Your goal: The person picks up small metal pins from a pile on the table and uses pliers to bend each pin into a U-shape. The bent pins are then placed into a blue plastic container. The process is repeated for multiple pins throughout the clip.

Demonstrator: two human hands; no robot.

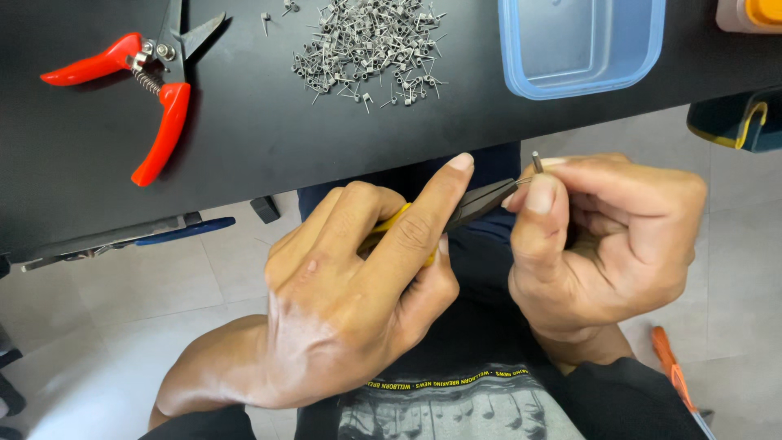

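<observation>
Below the desk (244, 130) edge, the left hand (358, 301) grips yellow-handled pliers (476, 204), whose tip meets a small metal spring (538, 161) pinched by the right hand (611, 236).

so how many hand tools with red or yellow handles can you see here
2: red-handled cutters lying on the black table at left, and yellow-handled pliers in the left hand. Others may be hidden.
</observation>
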